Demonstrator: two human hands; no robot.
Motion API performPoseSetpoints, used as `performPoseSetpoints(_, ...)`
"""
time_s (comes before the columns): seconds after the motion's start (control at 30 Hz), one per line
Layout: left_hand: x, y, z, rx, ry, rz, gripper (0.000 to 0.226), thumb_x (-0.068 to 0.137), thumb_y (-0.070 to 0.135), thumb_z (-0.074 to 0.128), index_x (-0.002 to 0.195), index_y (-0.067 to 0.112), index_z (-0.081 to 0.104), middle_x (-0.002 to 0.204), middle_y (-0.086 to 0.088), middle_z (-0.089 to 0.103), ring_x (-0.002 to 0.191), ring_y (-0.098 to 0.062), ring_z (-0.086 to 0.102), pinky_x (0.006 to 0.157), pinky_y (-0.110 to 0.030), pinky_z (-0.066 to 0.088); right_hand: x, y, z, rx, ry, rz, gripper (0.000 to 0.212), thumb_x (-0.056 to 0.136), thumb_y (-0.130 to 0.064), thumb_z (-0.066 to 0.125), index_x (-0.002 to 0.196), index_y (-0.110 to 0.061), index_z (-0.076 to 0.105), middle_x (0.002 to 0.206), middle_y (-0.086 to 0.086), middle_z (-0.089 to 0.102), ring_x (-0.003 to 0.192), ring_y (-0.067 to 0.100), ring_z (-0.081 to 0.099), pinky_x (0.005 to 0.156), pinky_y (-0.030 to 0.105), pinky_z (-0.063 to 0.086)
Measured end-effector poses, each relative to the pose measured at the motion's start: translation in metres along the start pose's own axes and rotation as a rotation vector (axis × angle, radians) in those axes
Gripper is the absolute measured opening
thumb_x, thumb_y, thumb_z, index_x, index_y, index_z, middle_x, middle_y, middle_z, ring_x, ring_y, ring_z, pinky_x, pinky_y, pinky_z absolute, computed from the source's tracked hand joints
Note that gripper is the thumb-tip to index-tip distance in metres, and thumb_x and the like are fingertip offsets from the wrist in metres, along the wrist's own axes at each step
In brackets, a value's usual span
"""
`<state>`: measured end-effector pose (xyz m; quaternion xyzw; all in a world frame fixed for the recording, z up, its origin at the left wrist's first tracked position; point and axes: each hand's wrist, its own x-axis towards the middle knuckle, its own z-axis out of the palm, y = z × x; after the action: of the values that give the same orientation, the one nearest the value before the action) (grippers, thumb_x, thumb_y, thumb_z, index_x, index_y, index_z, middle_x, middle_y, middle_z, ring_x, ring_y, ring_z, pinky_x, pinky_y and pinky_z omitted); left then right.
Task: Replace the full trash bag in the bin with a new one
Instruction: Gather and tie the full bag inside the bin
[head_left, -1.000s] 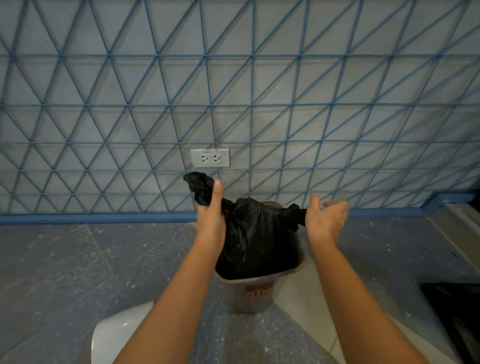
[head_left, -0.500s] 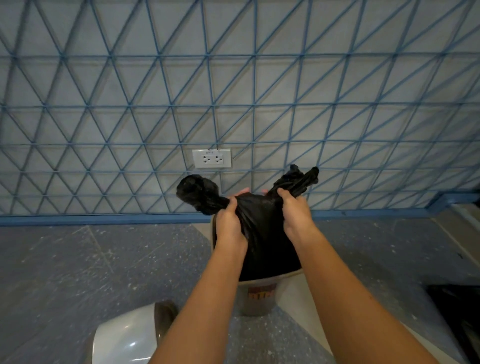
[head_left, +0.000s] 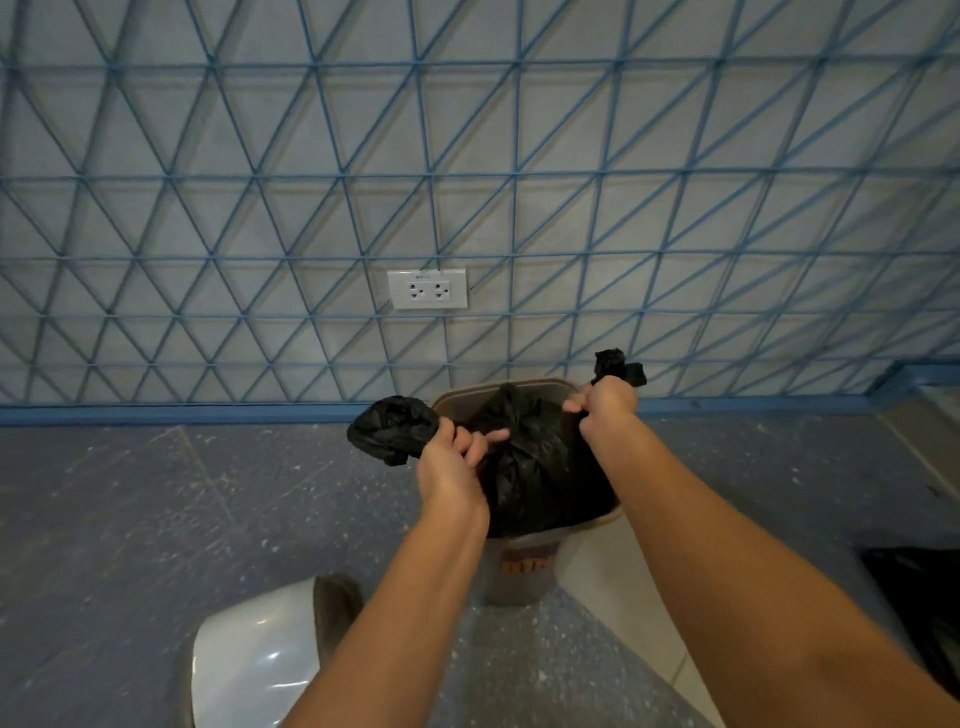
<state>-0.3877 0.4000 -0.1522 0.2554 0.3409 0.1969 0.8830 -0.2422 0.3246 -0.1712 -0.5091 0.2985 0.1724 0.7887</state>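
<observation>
Both hands (head_left: 524, 447) grip black bag (head_left: 540, 467) over speckled floor (head_left: 156, 519), tiled wall (head_left: 467, 156).

Wall outlet (head_left: 427, 289); white obj (head_left: 254, 660) btm-left on floor (head_left: 130, 519).

We count two hands: the left hand (head_left: 451, 470) and the right hand (head_left: 605, 402), each closed around one twisted end of the bag. We see one black trash bag (head_left: 540, 467), sitting in one bin (head_left: 519, 571). On the wall we find one outlet plate (head_left: 427, 289), and it carries two sockets. On the floor at lower left lies one white lid (head_left: 254, 660). At the right edge we make out one dark object (head_left: 919, 587), too cut off to identify.
</observation>
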Motion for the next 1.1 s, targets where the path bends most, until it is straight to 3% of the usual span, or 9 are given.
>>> performPoseSetpoints(0.13,0.012,0.009,-0.008,0.090,-0.011,0.087,0.047,0.102,0.020,0.029,0.055,0.019,0.025,0.027,0.006,0.024,0.024,-0.011,0.034,0.060,-0.028,0.037,0.004,0.010,0.009,-0.008,-0.117,-0.021,0.034,0.099,-0.007,0.022,0.067,-0.014,0.032,0.042,0.004,0.029,0.033,0.013,0.023,0.033,0.006,0.018)
performPoseSetpoints(0.23,0.027,0.017,-0.008,0.253,-0.123,0.175,0.052,0.098,0.036,0.039,0.053,0.011,0.046,0.043,0.000,0.052,0.052,-0.014,0.059,0.075,-0.034,0.046,0.003,0.003,0.014,0.095,-0.225,-0.126,0.035,0.103,-0.020,0.023,0.069,-0.017,0.030,0.026,-0.006,0.026,0.020,0.006,0.022,0.033,0.007,0.023)
performPoseSetpoints(0.3,0.023,0.011,-0.012,0.646,-0.175,0.217,0.047,0.081,0.059,0.053,0.086,0.015,0.069,0.096,-0.008,0.071,0.100,-0.023,0.063,0.102,-0.043,0.043,0.003,-0.008,0.009,0.222,-0.279,-0.087,0.033,0.101,-0.022,0.033,0.069,-0.017,0.031,0.030,-0.006,0.024,0.024,0.008,0.023,0.038,0.016,0.027)
performPoseSetpoints(0.37,0.016,-0.002,-0.017,1.052,-0.205,0.214,0.073,0.079,0.062,0.054,0.135,0.015,0.048,0.139,-0.007,0.047,0.132,-0.024,0.042,0.116,-0.038,0.027,-0.005,-0.016,0.003,0.306,-0.365,-0.037,0.031,0.096,-0.015,0.037,0.065,-0.015,0.033,0.035,-0.004,0.030,0.035,0.011,0.031,0.050,0.025,0.033)
performPoseSetpoints(0.43,0.017,-0.016,-0.018,1.233,-0.163,0.268,0.070,0.090,0.048,0.048,0.146,0.011,0.026,0.151,-0.007,0.029,0.141,-0.023,0.027,0.118,-0.030,0.019,-0.019,-0.014,-0.002,0.372,-0.441,-0.029,0.028,0.089,-0.003,0.033,0.063,-0.011,0.038,0.045,0.002,0.040,0.053,0.016,0.039,0.062,0.025,0.040)
performPoseSetpoints(0.57,0.028,-0.025,-0.005,0.919,-0.043,0.507,0.035,0.099,0.031,0.036,0.113,0.010,0.061,0.123,-0.012,0.060,0.120,-0.027,0.052,0.107,-0.038,0.038,-0.028,0.028,-0.013,-0.103,-0.349,-0.200,0.014,0.090,-0.001,0.044,0.088,0.004,0.057,0.082,0.016,0.061,0.077,0.024,0.059,0.074,0.029,0.050)
performPoseSetpoints(0.67,0.033,-0.028,0.014,0.628,0.060,0.524,0.038,0.101,0.023,0.031,0.072,0.013,0.053,0.079,-0.008,0.067,0.087,-0.013,0.063,0.091,-0.028,0.044,-0.030,0.051,-0.012,-0.390,-0.213,-0.404,0.020,0.096,-0.016,0.049,0.105,-0.002,0.060,0.097,0.010,0.062,0.092,0.022,0.058,0.082,0.031,0.045)
performPoseSetpoints(0.77,0.038,-0.038,0.026,0.497,0.176,0.549,0.035,0.101,0.027,0.029,0.071,0.015,0.042,0.057,-0.004,0.056,0.051,0.001,0.056,0.065,-0.021,0.042,-0.032,0.060,-0.003,-0.309,-0.145,-0.446,0.023,0.098,-0.025,0.046,0.109,-0.007,0.055,0.086,-0.001,0.058,0.078,0.014,0.056,0.079,0.029,0.040)
performPoseSetpoints(1.1,0.075,-0.060,0.016,0.636,0.243,0.473,0.034,0.101,0.028,0.029,0.081,0.005,0.044,0.060,-0.005,0.050,0.054,-0.015,0.049,0.060,-0.027,0.039,-0.001,0.081,-0.001,-0.580,-0.033,-0.461,0.048,0.100,-0.034,0.036,0.112,0.007,0.058,0.107,0.025,0.064,0.101,0.036,0.061,0.079,0.034,0.045)
